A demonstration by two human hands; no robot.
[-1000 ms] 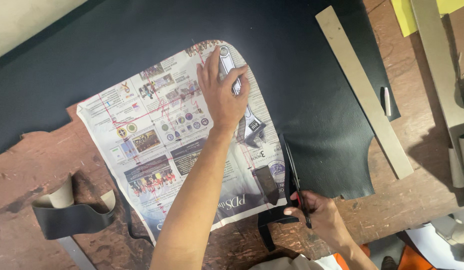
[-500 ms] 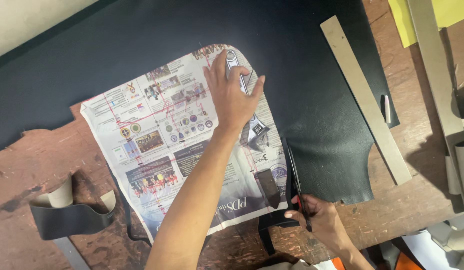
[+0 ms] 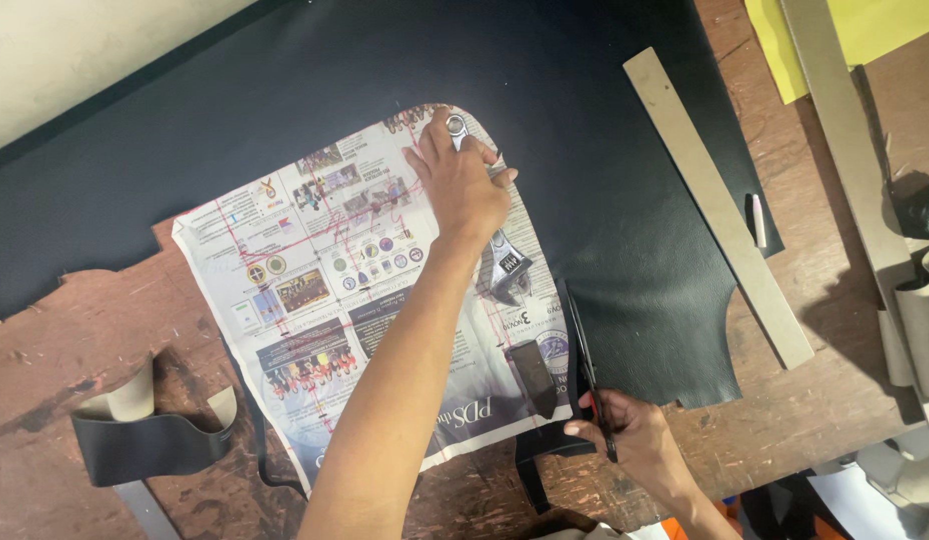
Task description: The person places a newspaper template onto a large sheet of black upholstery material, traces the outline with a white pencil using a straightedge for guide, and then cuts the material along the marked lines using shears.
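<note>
A newspaper pattern (image 3: 325, 300) lies flat on a large black leather sheet (image 3: 545, 90) spread over a wooden table. My left hand (image 3: 460, 185) presses down on the paper near its rounded top corner, resting over the handle of a steel adjustable wrench (image 3: 505, 265). A small dark block (image 3: 535, 378) also sits on the paper. My right hand (image 3: 630, 435) grips black scissors (image 3: 585, 350), whose blades lie along the pattern's right edge, in the leather.
A long beige strip (image 3: 720, 205) lies diagonally at the right with a piece of chalk (image 3: 758, 220) beside it. A yellow sheet (image 3: 855, 25) is at the top right. A curled black leather offcut (image 3: 150, 435) sits at the lower left on the wooden table (image 3: 75, 350).
My left hand has shifted slightly on the paper and drawn its fingers closer over the wrench. My right hand and the scissors stay along the pattern's right edge.
</note>
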